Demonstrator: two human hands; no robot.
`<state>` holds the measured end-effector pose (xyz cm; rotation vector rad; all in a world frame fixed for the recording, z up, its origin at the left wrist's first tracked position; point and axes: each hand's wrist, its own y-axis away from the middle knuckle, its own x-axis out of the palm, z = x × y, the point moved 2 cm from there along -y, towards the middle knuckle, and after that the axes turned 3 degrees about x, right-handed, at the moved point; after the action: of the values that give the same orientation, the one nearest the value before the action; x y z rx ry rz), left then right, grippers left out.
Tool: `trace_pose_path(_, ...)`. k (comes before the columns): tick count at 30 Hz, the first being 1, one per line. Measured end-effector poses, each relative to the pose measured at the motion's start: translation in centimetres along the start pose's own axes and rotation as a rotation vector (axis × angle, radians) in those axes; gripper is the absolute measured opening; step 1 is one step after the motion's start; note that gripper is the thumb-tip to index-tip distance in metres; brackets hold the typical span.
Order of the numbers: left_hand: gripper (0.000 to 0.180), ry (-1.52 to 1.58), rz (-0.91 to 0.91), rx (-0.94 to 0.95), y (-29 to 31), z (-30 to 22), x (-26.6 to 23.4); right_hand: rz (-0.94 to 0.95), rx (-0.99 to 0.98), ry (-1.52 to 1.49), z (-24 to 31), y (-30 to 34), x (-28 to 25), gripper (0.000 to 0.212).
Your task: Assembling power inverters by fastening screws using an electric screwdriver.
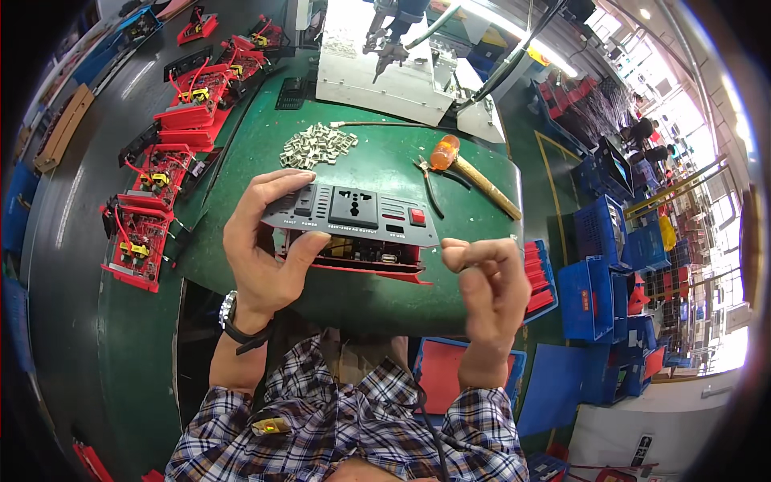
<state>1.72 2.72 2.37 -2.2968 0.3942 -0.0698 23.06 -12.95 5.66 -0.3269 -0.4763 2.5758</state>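
My left hand (265,249) grips the left end of a power inverter (365,223), thumb below and fingers over the top. Its black front panel carries a universal socket (353,206), slotted vents and a red rocker switch (417,216). Below the panel a gap shows a circuit board inside the red casing (377,273). Just right of the panel's right end, apart from it, is my right hand (496,289). Its thumb and fingers are curled together, and whatever they may pinch is too small to make out.
On the green bench (241,277) lie a heap of small pale clips (317,146), pliers (431,189) and an orange-headed mallet (482,181). A white machine (385,84) stands at the back. Open red inverter units (148,233) line the left; blue crates (586,297) are at right.
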Motion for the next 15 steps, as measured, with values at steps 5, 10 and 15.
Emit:
trace_pose_path(5,0.051,0.006,0.0,0.032,-0.7,-0.2,0.3,0.375,-0.482,0.361,2.4,-1.4,1.8,0.03)
trace_pose_path(10,0.047,-0.022,-0.043,0.029,-0.9,-0.1,0.3,0.434,-0.614,0.511,2.4,-2.8,3.8,0.026)
trace_pose_path(15,0.048,-0.027,-0.002,0.044,-0.9,0.7,0.8,0.366,-0.564,0.748,2.3,-3.0,4.5,0.024)
